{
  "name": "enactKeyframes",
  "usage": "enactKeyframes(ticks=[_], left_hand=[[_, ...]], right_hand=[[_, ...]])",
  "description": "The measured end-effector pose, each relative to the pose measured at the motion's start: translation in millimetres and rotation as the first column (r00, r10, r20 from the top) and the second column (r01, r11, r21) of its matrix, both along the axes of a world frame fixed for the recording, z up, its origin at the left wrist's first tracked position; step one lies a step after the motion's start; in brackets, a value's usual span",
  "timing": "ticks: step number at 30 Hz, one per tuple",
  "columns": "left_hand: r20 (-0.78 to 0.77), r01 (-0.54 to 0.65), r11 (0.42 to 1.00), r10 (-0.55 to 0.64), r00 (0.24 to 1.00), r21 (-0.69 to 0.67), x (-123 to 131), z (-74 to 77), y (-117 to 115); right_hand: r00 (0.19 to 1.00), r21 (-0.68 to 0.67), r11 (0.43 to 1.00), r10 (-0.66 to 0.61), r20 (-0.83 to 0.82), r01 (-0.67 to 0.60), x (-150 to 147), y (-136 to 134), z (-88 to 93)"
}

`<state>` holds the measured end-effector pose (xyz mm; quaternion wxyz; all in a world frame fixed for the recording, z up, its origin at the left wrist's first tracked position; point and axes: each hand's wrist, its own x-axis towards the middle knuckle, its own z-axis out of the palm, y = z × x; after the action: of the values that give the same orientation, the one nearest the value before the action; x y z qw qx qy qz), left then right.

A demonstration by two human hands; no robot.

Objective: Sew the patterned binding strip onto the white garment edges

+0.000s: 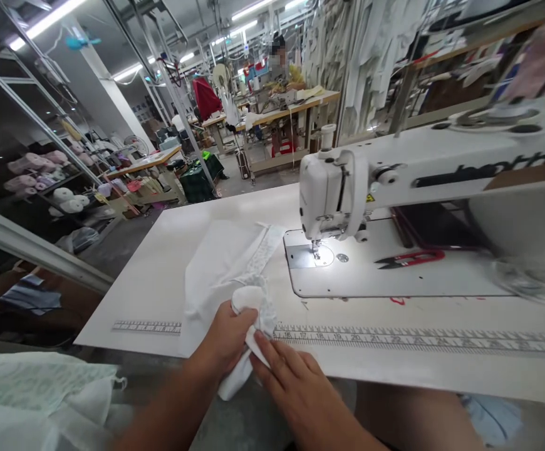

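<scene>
A white garment piece [216,263] with a patterned lace-like strip lies partly on the sewing table, its near end gathered and hanging over the front edge. My left hand [228,335] is closed on a folded part of it, thumb on top. Close beside, my right hand [286,369] pinches the same cloth between thumb and fingers. To the right stands a white sewing machine [333,188], its lit needle and presser foot [317,252] apart from the cloth. Which part of the garment I hold is hard to make out.
Red-handled thread snips [411,259] and a dark flat object [436,225] lie on the machine bed. A printed ruler strip [371,338] runs along the table's front. More white cloth [42,401] is at lower left. A person [279,62] sits at a far workstation.
</scene>
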<state>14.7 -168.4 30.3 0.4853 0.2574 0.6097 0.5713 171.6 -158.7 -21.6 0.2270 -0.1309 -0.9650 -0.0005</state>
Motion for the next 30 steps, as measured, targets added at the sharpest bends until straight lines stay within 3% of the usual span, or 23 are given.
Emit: enactKeyframes(ticks=[11,22,27,30], left_hand=[[-0.105,0.008,1.0,-0.007,0.994,0.004,-4.8,-5.2,-1.5],[-0.116,-0.004,1.0,0.002,0.993,-0.023,-4.4,-7.0,-1.8],[-0.034,0.01,1.0,-0.009,0.999,0.014,-3.3,-0.9,-1.5],[0.027,0.054,0.998,-0.054,0.998,-0.034,-3.3,5.7,-1.6]], right_hand=[[0.999,-0.048,0.998,0.044,-0.014,-0.045,-0.6,6.5,-2.0],[0.997,-0.1,0.992,0.077,-0.009,-0.077,0.7,10.1,-2.7],[0.991,-0.21,0.969,0.135,0.014,-0.129,8.5,9.5,4.3],[0.978,-0.32,0.924,0.198,-0.065,-0.208,19.9,15.2,17.0]])
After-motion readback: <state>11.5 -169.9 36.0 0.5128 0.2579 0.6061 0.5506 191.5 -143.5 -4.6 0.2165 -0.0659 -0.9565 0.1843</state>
